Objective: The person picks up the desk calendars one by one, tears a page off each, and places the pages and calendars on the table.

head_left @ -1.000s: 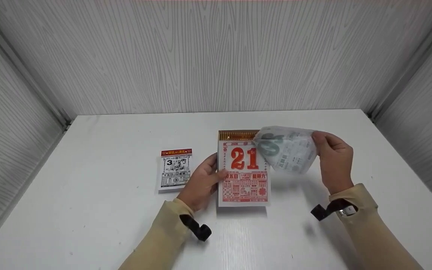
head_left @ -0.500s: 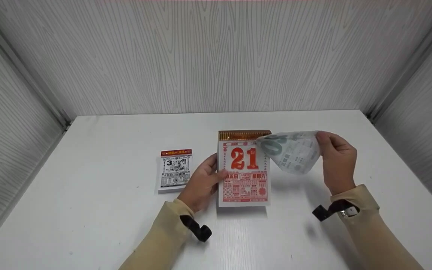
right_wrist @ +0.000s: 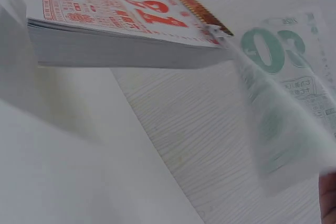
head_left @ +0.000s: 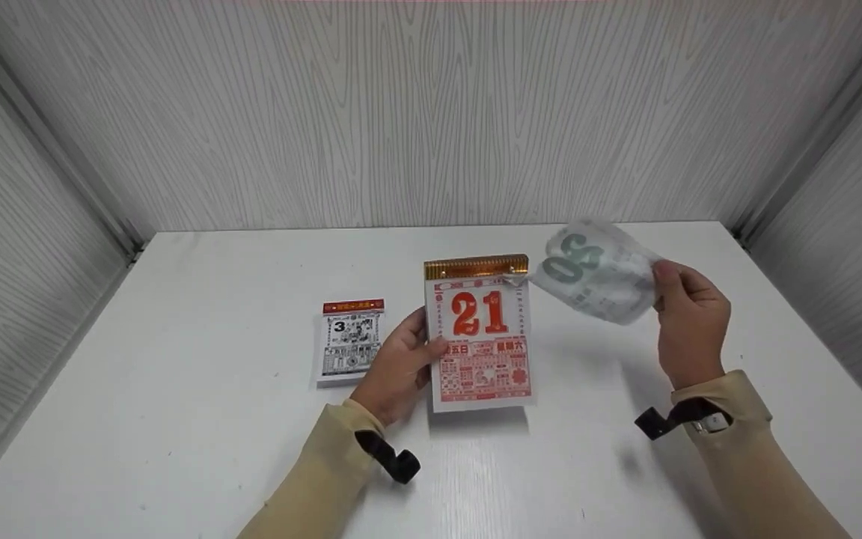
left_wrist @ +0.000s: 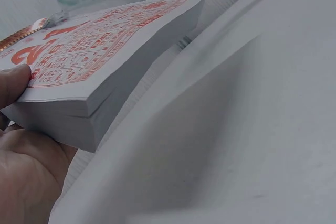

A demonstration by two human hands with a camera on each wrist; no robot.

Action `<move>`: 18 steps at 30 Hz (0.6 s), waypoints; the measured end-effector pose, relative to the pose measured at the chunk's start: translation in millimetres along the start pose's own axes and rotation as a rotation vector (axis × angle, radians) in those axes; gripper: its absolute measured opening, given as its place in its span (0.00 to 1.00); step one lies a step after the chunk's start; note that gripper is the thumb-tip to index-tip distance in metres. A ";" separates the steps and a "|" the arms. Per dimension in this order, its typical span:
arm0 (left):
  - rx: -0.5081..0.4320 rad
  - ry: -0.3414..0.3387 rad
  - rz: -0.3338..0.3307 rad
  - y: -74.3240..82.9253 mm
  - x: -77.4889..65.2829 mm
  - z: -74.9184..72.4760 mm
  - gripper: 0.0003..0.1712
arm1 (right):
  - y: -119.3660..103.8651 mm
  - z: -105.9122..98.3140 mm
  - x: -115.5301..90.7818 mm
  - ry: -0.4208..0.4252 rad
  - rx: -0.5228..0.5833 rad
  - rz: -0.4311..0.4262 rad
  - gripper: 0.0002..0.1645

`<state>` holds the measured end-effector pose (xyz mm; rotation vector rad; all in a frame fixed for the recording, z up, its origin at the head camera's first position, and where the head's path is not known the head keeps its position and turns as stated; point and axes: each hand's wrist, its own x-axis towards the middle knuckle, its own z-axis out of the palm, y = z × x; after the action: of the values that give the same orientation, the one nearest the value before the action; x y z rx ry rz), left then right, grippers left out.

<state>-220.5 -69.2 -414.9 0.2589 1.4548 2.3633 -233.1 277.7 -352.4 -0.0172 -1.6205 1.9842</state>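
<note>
My left hand (head_left: 395,368) grips a thick tear-off calendar (head_left: 485,374) by its left edge, thumb on the front page, which shows a red 21. The block is held above the table, its gold binding strip (head_left: 476,267) at the top. At the right my right hand (head_left: 694,329) pinches the edge of a thin calendar page (head_left: 607,281) with a green 20 seen through from behind. In the right wrist view the page (right_wrist: 286,114) is lifted off the block, its crumpled corner right at the calendar's top right corner. Only part of the right hand (right_wrist: 328,195) shows there.
A smaller calendar (head_left: 351,346) with a red header and a black 3 lies on the white table (head_left: 176,389), left of the left hand. Grey wood-grain panels (head_left: 431,112) stand behind the table and at both sides.
The right hand has moved right, pulling the page away from the block; the page has swung up and spread, showing its whole green 20. The calendar has tilted and shifted slightly left.
</note>
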 end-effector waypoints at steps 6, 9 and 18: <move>0.019 0.024 -0.009 4.2 -4.0 7.0 0.37 | 7.3 -22.6 0.9 0.030 0.092 0.053 0.21; 0.023 -0.001 -0.007 3.7 -4.5 6.6 0.37 | 9.1 -24.2 0.4 0.030 0.069 0.048 0.22; 0.056 0.005 -0.017 5.6 -11.6 2.7 0.37 | 10.2 -32.5 0.5 0.076 0.070 0.060 0.23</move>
<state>-210.0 -73.8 -408.3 0.2540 1.5220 2.3141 -226.2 305.9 -370.0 -0.1140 -1.5187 2.0586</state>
